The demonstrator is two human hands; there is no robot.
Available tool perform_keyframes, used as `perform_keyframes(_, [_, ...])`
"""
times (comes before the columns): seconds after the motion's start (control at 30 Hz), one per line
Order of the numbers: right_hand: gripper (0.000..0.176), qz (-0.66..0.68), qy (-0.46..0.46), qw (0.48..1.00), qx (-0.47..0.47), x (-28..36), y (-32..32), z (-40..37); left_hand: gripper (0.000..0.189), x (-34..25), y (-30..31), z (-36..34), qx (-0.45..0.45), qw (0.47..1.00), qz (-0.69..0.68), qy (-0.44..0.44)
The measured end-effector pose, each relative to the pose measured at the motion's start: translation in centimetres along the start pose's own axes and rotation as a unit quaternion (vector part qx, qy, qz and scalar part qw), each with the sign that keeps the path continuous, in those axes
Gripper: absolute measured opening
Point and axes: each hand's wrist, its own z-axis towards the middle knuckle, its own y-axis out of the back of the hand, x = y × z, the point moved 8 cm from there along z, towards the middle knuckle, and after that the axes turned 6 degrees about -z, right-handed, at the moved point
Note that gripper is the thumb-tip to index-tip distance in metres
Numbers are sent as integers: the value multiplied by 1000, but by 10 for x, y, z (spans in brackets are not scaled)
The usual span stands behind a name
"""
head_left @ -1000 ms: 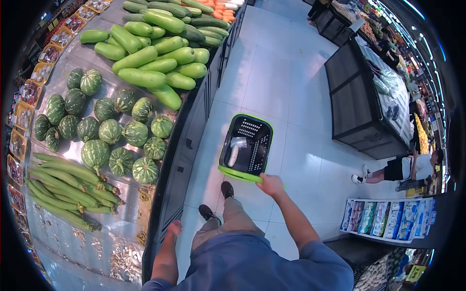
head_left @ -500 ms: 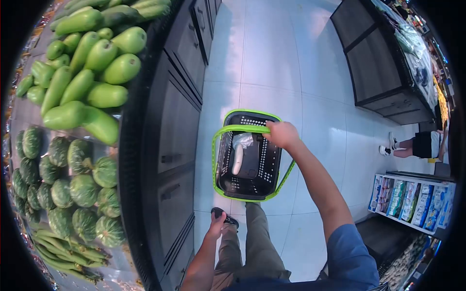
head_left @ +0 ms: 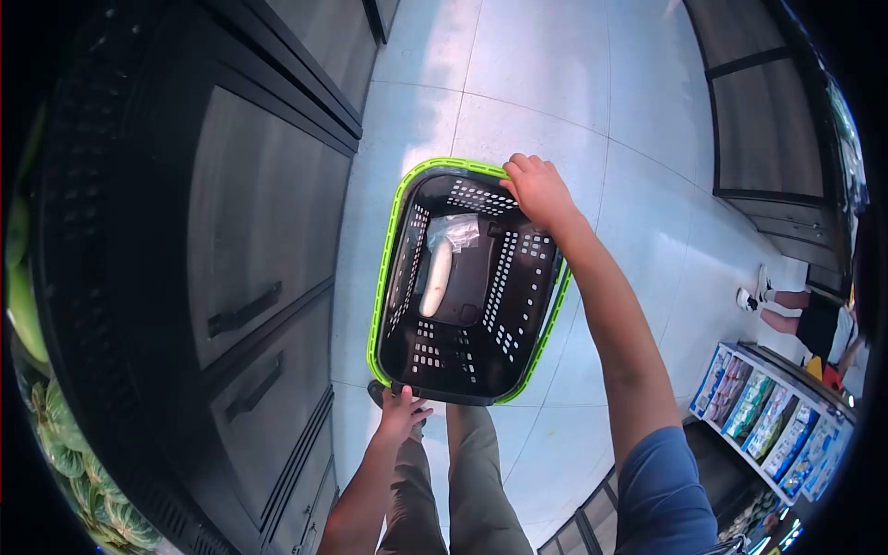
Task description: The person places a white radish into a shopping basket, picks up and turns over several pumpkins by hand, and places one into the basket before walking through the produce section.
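A black shopping basket (head_left: 421, 370) with a green handle (head_left: 377, 296) hangs in front of me above the floor. Its handle now lies around the rim. My right hand (head_left: 538, 190) is closed over the basket's far right corner, at the handle. Below the near left corner is my left hand (head_left: 400, 413), its fingers apart and a fingertip at the rim. Inside the basket, a long white vegetable, like a white radish (head_left: 437, 277), lies partly in a clear plastic bag (head_left: 455, 231).
Dark cabinets (head_left: 250, 213) with handles line my left side. Striped green melons (head_left: 60, 425) show at the left edge. On the right stand another dark counter (head_left: 768, 120), a person (head_left: 814, 314) and a rack of packaged goods (head_left: 768, 416). Pale tiles (head_left: 536, 74) cover the floor.
The basket has come closer and tilted, and its raised handle has dropped onto the rim. My left hand has moved up to the basket. The produce display has slid mostly out of view.
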Motion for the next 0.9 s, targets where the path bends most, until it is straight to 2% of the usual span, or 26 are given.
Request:
perform_keyframes(0.1, [28,73,-26,997,-19,-11,-51,4,60,-4,-5,-4,0,1000,-4,-18])
perform_keyframes(0.17, [30,64,-36,997,-16,-12,-68,-1,62,-3,-4,-4,17,1000,-9,-24])
perform_keyframes(0.33, [36,36,-32,998,-45,-10,-63,2,68,-6,-4,-5,8,1000,-18,-10])
perform_keyframes(0.43, [38,95,-52,994,-6,-14,-72,1,71,-7,-9,-11,1,1000,-23,-18])
perform_keyframes(0.5, [39,93,-37,995,-19,-17,-80,4,68,-11,-7,-18,-55,998,14,19])
perform_keyframes(0.53, [48,61,-88,994,29,-12,-75,6,66,6,15,-6,-27,996,33,77])
perform_keyframes(0.57, [58,40,-93,994,-40,-4,-83,1,63,23,37,1,-5,991,48,124])
perform_keyframes(0.6, [64,14,-131,991,-18,4,-59,-6,57,14,41,-14,-89,984,98,120])
perform_keyframes(0.63, [62,38,-152,987,-26,12,-49,-15,50,11,56,-10,-123,973,164,105])
perform_keyframes(0.67, [59,47,-187,981,-22,13,-62,-26,50,20,82,19,-149,978,139,49])
perform_keyframes(0.7, [52,125,-211,968,-50,27,-42,-47,42,7,73,38,-68,819,558,-112])
perform_keyframes(0.73, [40,199,-207,951,-117,46,-22,-62,40,-47,33,-6,-91,797,580,-142])
perform_keyframes(0.77, [33,297,-292,908,-55,55,-43,-88,38,-91,-20,-71,-109,773,602,-169])
perform_keyframes(0.8, [28,255,-259,917,-164,68,-53,-113,39,-114,-46,-105,-96,787,572,-208])
perform_keyframes(0.83, [25,177,-267,944,-81,100,-30,-123,41,-138,-62,-135,-75,802,542,-240])
perform_keyframes(0.87, [22,179,-207,950,-152,122,-49,-142,41,-149,-70,-155,-64,813,515,-263])
perform_keyframes(0.9, [21,345,-215,914,-4,151,-47,-157,42,-156,-79,-174,-50,825,486,-285])
